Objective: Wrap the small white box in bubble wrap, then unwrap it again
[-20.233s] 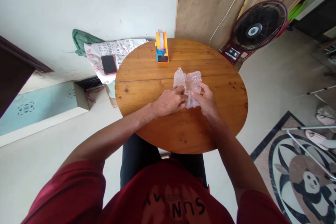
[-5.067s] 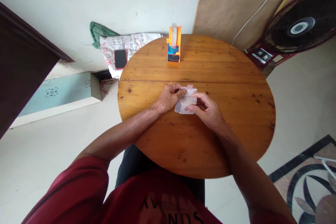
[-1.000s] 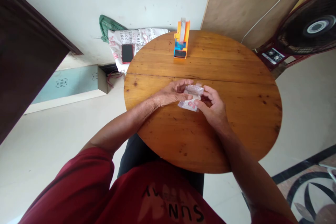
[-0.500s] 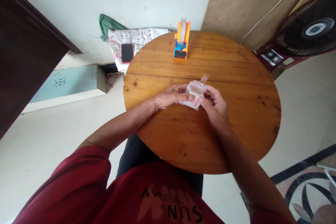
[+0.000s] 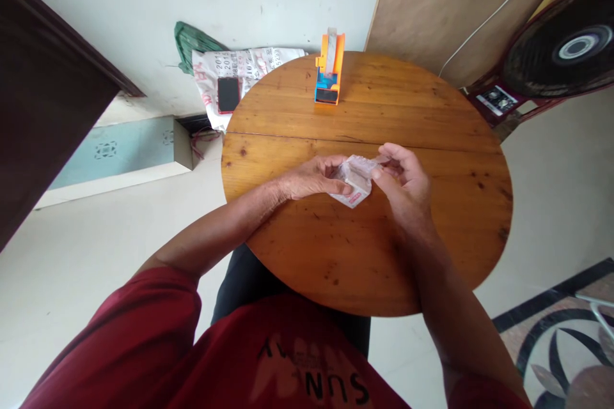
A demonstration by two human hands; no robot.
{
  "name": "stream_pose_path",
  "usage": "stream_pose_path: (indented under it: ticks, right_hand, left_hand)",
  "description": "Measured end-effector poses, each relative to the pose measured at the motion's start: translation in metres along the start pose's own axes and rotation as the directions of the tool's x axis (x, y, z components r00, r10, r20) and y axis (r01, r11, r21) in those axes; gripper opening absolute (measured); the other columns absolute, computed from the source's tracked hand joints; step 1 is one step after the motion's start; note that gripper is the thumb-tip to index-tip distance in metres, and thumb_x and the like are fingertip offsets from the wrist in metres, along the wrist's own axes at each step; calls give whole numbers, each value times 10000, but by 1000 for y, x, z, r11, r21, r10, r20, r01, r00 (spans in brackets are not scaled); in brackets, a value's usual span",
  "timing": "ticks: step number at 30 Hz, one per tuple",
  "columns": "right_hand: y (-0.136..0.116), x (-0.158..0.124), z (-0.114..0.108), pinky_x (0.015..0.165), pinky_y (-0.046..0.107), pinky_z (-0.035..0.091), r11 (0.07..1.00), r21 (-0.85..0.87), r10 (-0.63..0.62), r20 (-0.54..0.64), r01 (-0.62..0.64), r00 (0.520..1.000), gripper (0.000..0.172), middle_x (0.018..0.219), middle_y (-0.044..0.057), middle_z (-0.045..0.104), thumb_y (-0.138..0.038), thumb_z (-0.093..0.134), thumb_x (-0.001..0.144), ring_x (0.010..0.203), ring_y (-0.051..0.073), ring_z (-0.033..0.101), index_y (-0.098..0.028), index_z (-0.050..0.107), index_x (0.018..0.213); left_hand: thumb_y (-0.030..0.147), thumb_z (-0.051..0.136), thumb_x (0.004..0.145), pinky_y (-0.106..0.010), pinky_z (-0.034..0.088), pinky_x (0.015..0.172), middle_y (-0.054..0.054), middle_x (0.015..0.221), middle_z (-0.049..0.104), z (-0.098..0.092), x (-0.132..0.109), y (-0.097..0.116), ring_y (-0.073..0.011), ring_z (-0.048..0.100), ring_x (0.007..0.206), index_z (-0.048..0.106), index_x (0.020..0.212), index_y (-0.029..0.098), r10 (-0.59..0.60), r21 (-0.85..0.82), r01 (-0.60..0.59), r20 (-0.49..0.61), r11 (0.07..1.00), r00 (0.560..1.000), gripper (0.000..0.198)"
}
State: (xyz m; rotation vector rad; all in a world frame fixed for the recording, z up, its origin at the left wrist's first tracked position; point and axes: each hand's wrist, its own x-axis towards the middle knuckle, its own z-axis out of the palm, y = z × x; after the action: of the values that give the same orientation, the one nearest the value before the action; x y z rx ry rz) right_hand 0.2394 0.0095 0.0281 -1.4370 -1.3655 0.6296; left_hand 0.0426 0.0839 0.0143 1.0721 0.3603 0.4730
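Observation:
A small white box with red print (image 5: 355, 197), in clear bubble wrap (image 5: 361, 166), is held over the near middle of the round wooden table. My left hand (image 5: 311, 179) grips its left side, thumb across the top and fingers behind. My right hand (image 5: 407, 182) is closed at the upper right edge of the wrap, where a clear tape strip (image 5: 380, 159) shows between thumb and forefinger. Part of the strip is hidden by the fingers. An orange and blue tape dispenser (image 5: 329, 70) stands farther back on the table.
The wooden table (image 5: 307, 243) has its far edge near the wall. Left of it, a phone (image 5: 228, 95) lies on a white printed sack (image 5: 206, 86), by a green bag (image 5: 196, 45). A large fan (image 5: 575, 45) stands at the right, a pale blue box-like ledge (image 5: 129, 150) at the left.
My right hand has moved slightly right and up from the box face to the tape strip, which stuck up free before. The package has turned a little. My left hand keeps its grip.

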Motion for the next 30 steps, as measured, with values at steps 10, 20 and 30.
stream_pose_path:
  ticks: [10,20,30]
  right_hand:
    - [-9,2,-5,924,454,564,993,-64,-101,-41,98,994,111,1041,38,741,-349,654,882,1014,245,697,-275,726,841]
    - [-24,-6,-1,861,438,576,985,-100,-151,-71,144,986,121,903,13,755,-295,660,885,893,236,710,-293,741,796]
    - [-26,-12,7,851,418,572,972,-93,-215,27,217,976,130,931,18,762,-241,668,884,883,216,714,-287,778,831]
  left_hand:
    - [330,919,630,-290,494,882,-39,989,721,2,-1,1,-143,653,892,691,1068,173,14,92,-16,24,996,1000,519]
    - [343,902,655,-276,474,856,-14,952,689,7,-1,2,-120,625,853,673,1068,176,43,149,-40,-20,988,999,501]
    - [383,926,616,-279,473,805,8,872,671,1,4,-1,-111,612,807,671,982,169,11,29,-9,-77,1000,997,494]
